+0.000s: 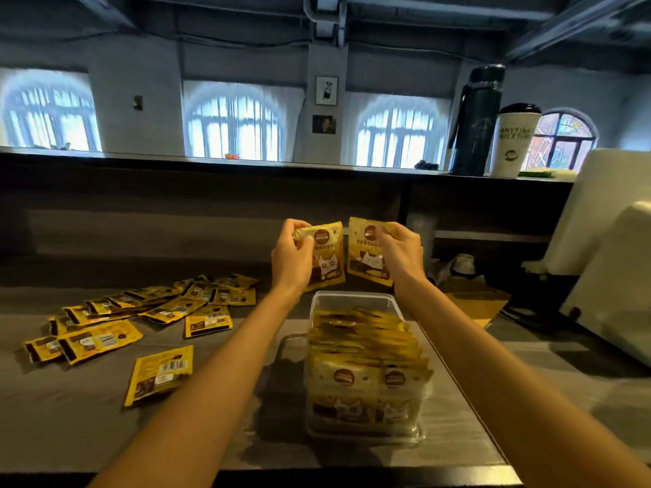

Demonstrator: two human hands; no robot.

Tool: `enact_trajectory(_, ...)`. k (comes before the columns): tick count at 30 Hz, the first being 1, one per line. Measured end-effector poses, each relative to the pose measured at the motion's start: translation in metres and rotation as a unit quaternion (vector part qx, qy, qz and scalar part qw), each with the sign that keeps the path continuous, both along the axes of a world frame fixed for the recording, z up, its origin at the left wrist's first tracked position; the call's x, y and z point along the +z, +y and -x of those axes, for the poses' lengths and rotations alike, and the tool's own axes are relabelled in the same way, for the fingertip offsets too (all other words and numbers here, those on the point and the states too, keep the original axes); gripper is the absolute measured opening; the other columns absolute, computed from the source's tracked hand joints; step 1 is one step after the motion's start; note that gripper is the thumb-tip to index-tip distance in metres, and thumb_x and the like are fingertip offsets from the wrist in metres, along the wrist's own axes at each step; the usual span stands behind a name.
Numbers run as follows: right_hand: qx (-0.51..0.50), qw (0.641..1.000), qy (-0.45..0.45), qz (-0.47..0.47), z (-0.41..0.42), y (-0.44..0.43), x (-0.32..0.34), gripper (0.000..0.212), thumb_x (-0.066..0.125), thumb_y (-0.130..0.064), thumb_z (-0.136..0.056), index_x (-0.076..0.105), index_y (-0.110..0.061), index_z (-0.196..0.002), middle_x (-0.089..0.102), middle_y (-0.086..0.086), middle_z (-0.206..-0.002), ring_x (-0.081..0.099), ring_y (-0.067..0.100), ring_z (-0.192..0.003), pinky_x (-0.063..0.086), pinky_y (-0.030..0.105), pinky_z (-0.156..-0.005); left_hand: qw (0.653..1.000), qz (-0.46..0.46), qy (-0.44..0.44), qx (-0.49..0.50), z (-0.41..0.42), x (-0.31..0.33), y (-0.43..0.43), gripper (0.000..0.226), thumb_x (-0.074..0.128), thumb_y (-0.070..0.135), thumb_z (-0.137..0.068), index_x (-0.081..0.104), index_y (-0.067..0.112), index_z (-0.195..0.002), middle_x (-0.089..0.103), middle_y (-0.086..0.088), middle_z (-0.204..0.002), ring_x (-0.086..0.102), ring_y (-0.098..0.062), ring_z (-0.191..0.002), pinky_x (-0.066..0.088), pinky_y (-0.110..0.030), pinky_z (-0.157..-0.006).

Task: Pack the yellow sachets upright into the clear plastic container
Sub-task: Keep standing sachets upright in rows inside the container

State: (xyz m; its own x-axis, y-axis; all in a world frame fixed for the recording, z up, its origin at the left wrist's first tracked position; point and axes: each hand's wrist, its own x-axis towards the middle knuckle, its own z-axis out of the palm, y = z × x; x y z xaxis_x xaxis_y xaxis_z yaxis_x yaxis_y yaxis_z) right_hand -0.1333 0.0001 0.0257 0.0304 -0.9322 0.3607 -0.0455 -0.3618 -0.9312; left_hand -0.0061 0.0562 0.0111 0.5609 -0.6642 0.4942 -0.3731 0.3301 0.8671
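The left hand pinches one yellow sachet by its top edge, and the right hand pinches another sachet the same way. Both hang upright, long axis vertical, above the far end of the clear container. That end looks empty, though glare makes this uncertain; the near part is packed. The open slot lies straight below both hands. Loose sachets lie on the desk to the left.

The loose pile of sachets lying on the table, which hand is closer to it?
Left. The left hand holds a sachet up, right of and above the loose pile. The right hand holds another sachet farther right, beyond the container.
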Motion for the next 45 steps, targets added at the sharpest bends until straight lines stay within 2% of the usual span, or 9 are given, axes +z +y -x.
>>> enact_trajectory(3,0.016,0.999,-0.024,-0.039,0.017,-0.007,-0.009,0.013,0.051,-0.022,-0.094,0.06,-0.025,-0.084,0.064,0.008,-0.102,0.065,0.026,-0.097,0.057,0.046,-0.082,1.0,0.002,0.004,-0.024,0.008,-0.009,-0.013,0.012,0.044,0.004,-0.094,0.046,0.016,-0.098,0.052,-0.003,-0.105,0.053,-0.013,-0.095,0.045,-0.013,-0.055)
enact_trajectory(10,0.053,0.995,-0.015,-0.078,0.03,-0.013,-0.034,0.018,0.051,-0.013,-0.094,0.061,-0.007,-0.107,0.059,0.005,-0.099,0.058,0.021,-0.097,0.05,0.036,-0.083,0.992,-0.089,-0.013,-0.087,0.002,-0.031,-0.016,0.01,0.046,0.004,-0.094,0.048,0.013,-0.099,0.053,-0.005,-0.106,0.053,-0.016,-0.099,0.047,-0.018,-0.062)
enact_trajectory(15,0.103,0.99,0.013,-0.095,0.034,-0.011,-0.052,0.015,0.053,-0.007,-0.092,0.063,-0.005,-0.103,0.062,0.003,-0.092,0.059,0.02,-0.093,0.05,0.03,-0.078,0.978,-0.161,-0.058,-0.121,-0.003,-0.042,-0.009,0.012,0.046,0.002,-0.093,0.049,0.014,-0.091,0.051,0.003,-0.086,0.052,-0.007,-0.08,0.042,-0.016,-0.059)
enact_trajectory(19,0.134,0.984,0.086,-0.076,0.043,-0.012,-0.058,0.02,0.05,-0.003,-0.092,0.064,-0.01,-0.105,0.062,0.006,-0.099,0.058,0.021,-0.101,0.05,0.023,-0.071,0.96,-0.206,-0.129,-0.139,-0.003,-0.046,-0.008,0.012,0.047,0.005,-0.093,0.051,0.016,-0.09,0.053,0.003,-0.082,0.053,-0.007,-0.077,0.041,-0.016,-0.059)
enact_trajectory(22,0.148,0.972,0.173,-0.055,0.049,-0.013,-0.058,0.025,0.047,-0.003,-0.093,0.062,-0.003,-0.114,0.06,0.009,-0.105,0.055,0.019,-0.101,0.044,0.017,-0.065,0.936,-0.251,-0.206,-0.134,-0.004,-0.05,-0.008,0.019,0.044,0.007,-0.094,0.06,0.015,-0.101,0.059,-0.001,-0.093,0.056,-0.013,-0.089,0.044,-0.021,-0.071)
enact_trajectory(27,0.189,0.919,0.344,-0.032,0.057,-0.018,-0.061,0.028,0.044,-0.004,-0.095,0.062,-0.001,-0.116,0.062,0.015,-0.118,0.055,0.025,-0.114,0.044,0.033,-0.097,0.921,-0.28,-0.237,-0.132,-0.004,-0.049,-0.005,0.026,0.045,0.013,-0.096,0.066,0.009,-0.11,0.061,-0.001,-0.101,0.053,-0.01,-0.095,0.042,-0.019,-0.073)
enact_trajectory(34,0.245,0.893,0.375,-0.051,0.058,-0.017,-0.055,0.032,0.046,-0.024,-0.096,0.064,-0.002,-0.11,0.059,0.001,-0.095,0.055,0.011,-0.093,0.042,0.017,-0.075,0.904,-0.316,-0.22,-0.186,-0.011,-0.045,-0.001,0.025,0.051,0.02,-0.094,0.064,0.01,-0.112,0.06,-0.002,-0.104,0.053,-0.013,-0.102,0.043,-0.029,-0.089)
enact_trajectory(40,0.194,0.899,0.387,0.061,0.058,-0.018,-0.059,0.026,0.046,-0.016,-0.096,0.066,0.0,-0.103,0.061,0.005,-0.089,0.057,0.013,-0.087,0.046,0.028,-0.083,0.913,-0.289,-0.254,-0.134,-0.005,-0.042,-0.004,0.025,0.048,0.02,-0.095,0.067,0.008,-0.106,0.063,-0.005,-0.098,0.056,-0.014,-0.096,0.043,-0.03,-0.083)
enact_trajectory(45,0.195,0.894,0.404,0.014,0.059,-0.015,-0.058,0.032,0.045,-0.026,-0.096,0.067,-0.003,-0.101,0.057,-0.004,-0.077,0.054,0.004,-0.076,0.041,0.027,-0.078,0.899,-0.3,-0.302,-0.098,-0.003,-0.045,-0.005,0.026,0.047,0.021,-0.095,0.069,0.008,-0.09,0.061,0.002,-0.082,0.056,-0.013,-0.085,0.044,-0.035,-0.085)
